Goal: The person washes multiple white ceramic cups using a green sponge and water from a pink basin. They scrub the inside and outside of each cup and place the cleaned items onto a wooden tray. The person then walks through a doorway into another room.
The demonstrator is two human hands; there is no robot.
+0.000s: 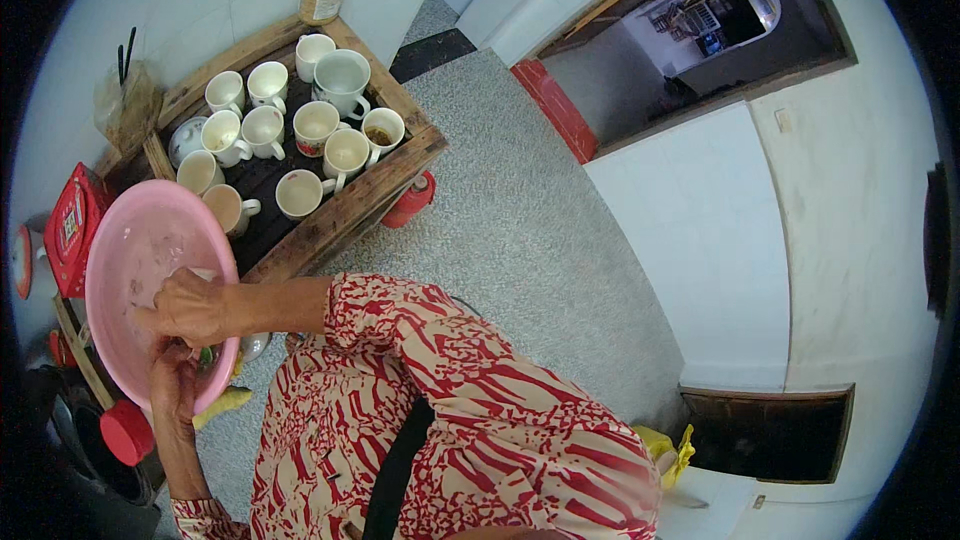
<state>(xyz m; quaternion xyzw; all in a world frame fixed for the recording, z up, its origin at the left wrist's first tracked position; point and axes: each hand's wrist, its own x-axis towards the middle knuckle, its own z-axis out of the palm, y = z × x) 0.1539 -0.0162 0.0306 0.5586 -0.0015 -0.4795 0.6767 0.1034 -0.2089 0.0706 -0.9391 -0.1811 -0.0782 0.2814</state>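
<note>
A pink plastic basin [120, 240] holds water, and both of my hands are inside it. My right hand [191, 309] reaches in from the right with curled fingers. A pale object shows just behind its knuckles, too covered to name. My left hand [174, 371] is lower in the basin, near its front wall, with its fingers mostly hidden. Close by my left hand is a small green patch [206, 357] on a partly hidden object. What either hand grips is hidden. Several white mugs [300, 195] stand right of the basin, one holding dark dregs [379, 136].
A raised wooden rim [360, 187] borders the mugs' dark stand. A lidded dish [187, 141] sits among them. A bottle [322, 4] stands at the back corner, a red box [73, 232] left of the basin. A red lid [126, 433] and dark pan [94, 442] are front left.
</note>
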